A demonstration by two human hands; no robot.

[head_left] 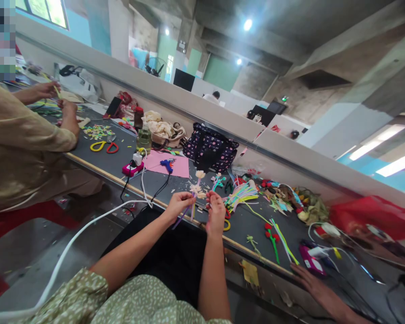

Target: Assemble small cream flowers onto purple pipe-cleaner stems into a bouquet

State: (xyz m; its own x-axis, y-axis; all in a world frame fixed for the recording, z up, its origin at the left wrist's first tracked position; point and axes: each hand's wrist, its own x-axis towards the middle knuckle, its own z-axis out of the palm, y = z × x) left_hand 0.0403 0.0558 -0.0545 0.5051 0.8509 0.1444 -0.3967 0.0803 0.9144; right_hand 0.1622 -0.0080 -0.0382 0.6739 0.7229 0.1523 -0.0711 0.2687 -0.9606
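Note:
Over the table's front edge, my left hand (181, 204) pinches the stems of a cream pipe-cleaner flower (198, 191). A purple stem hangs below its fingers, and a second cream bloom stands above the first. Just to the right, my right hand (216, 210) is closed beside the blooms; whatever its fingers hold is too small to make out. Behind it lies a turquoise pipe-cleaner sprig (218, 181). A bundle of pastel pipe cleaners (241, 195) spreads to the right. Scissors with red and yellow handles (227, 224) are partly hidden by my right hand.
A blue glue gun (167, 165) rests on a pink sheet (182, 167). Behind stands a dark patterned bag (209, 146). A white cable (97, 218) crosses at left. A co-worker's hands (67, 108) work at left; another person's hand (307, 279) touches the edge at right.

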